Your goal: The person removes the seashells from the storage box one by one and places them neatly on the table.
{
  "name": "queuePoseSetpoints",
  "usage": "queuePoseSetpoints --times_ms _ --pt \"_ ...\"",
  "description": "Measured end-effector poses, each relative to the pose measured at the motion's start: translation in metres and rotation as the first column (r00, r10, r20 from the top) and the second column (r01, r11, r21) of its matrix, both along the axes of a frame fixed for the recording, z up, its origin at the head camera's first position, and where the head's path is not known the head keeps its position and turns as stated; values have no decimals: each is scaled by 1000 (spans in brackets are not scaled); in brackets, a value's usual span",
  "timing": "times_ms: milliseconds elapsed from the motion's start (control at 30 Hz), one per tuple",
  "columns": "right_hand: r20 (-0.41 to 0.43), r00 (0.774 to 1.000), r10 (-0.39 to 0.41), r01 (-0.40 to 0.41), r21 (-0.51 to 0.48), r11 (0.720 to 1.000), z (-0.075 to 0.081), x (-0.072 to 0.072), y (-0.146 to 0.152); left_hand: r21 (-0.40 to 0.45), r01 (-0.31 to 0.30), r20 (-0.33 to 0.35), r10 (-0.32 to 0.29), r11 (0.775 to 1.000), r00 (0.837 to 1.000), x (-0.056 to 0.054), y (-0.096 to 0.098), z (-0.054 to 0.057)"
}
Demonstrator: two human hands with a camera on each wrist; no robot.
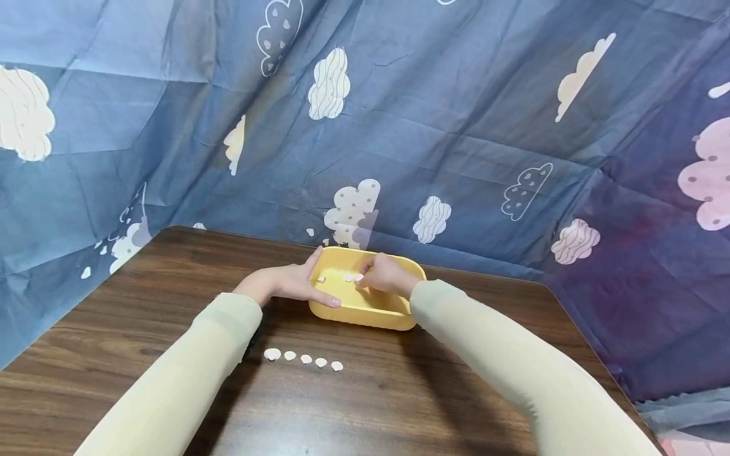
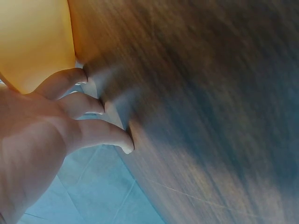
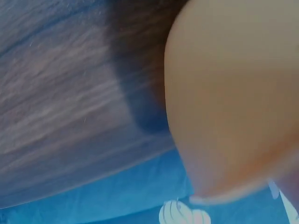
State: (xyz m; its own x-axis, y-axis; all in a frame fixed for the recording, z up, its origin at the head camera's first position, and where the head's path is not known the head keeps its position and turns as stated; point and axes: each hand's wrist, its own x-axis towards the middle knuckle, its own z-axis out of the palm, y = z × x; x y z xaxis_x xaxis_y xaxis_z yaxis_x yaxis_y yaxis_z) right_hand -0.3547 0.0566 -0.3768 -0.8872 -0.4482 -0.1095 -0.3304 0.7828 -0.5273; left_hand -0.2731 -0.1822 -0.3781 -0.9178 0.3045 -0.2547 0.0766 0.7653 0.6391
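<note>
A yellow plastic basin (image 1: 362, 316) stands toward the back of the table in the head view. My left hand (image 1: 293, 282) rests against its left end, thumb along the front rim and fingers spread toward the back. In the left wrist view, several fingertips (image 2: 126, 144) reach down to the table beside the basin. Inside the basin, my right hand (image 1: 384, 275) pinches a small white seashell (image 1: 358, 277). Another white shell (image 1: 348, 278) lies right beside the fingertips, and a small white piece (image 1: 322, 279) is near the left wall. The right wrist view shows mostly the basin's outer wall (image 3: 224, 102).
Several white seashells (image 1: 306, 359) form a row on the dark wooden table (image 1: 365, 411), in front of the basin and to its left. A blue cloth (image 1: 399, 126) with cloud prints hangs behind the table and along its sides.
</note>
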Motion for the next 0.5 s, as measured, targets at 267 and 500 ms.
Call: queuePoseSetpoints --times_ms 267,500 --pt "30 996 -81 85 -209 974 29 3 21 2 -2 -17 2 1000 1000 -2 2 -3" --pt "178 980 -86 162 -473 866 48 16 37 8 -15 -1 15 1000 1000 1 1 0"
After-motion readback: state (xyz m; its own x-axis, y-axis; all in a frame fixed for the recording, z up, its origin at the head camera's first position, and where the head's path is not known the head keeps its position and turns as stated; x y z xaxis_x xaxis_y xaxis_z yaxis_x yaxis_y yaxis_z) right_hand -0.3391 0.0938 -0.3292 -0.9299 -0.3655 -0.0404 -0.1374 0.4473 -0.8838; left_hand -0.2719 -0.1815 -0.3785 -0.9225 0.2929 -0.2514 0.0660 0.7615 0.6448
